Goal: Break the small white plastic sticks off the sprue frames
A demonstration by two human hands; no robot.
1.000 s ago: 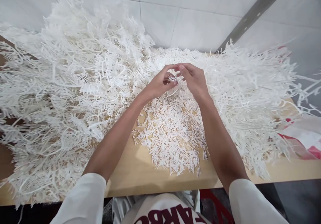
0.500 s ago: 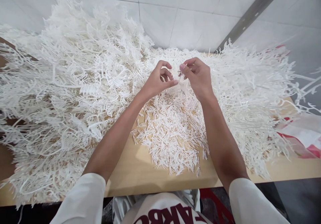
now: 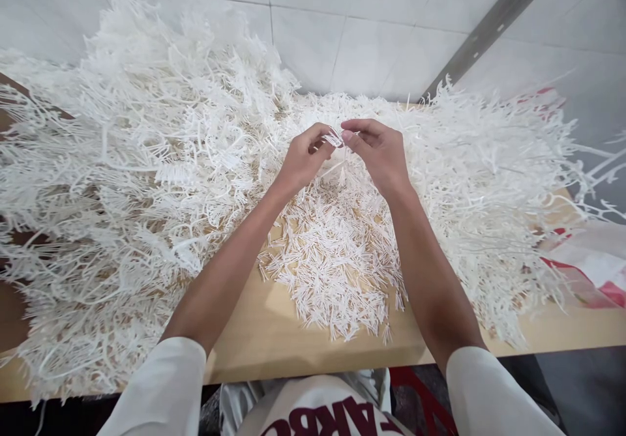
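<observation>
My left hand (image 3: pixel 303 159) and my right hand (image 3: pixel 379 152) meet above the middle of the table, fingers pinched together on a small white plastic branched piece (image 3: pixel 334 140) held between them. Directly below the hands lies a heap of short white plastic sticks (image 3: pixel 337 260). A big tangle of white branched plastic frames (image 3: pixel 127 182) fills the left side, and another tangle (image 3: pixel 489 182) lies to the right of my right hand.
The wooden table (image 3: pixel 264 338) shows bare at its near edge. A clear bag with red print (image 3: pixel 587 273) lies at the right edge. White tiled wall (image 3: pixel 372 32) and a grey metal rail (image 3: pixel 493 25) stand behind.
Both hands have kept working the same small piece; the fingers parted slightly half a second ago and have now closed together again at the fingertips. Arms have stayed in place.
</observation>
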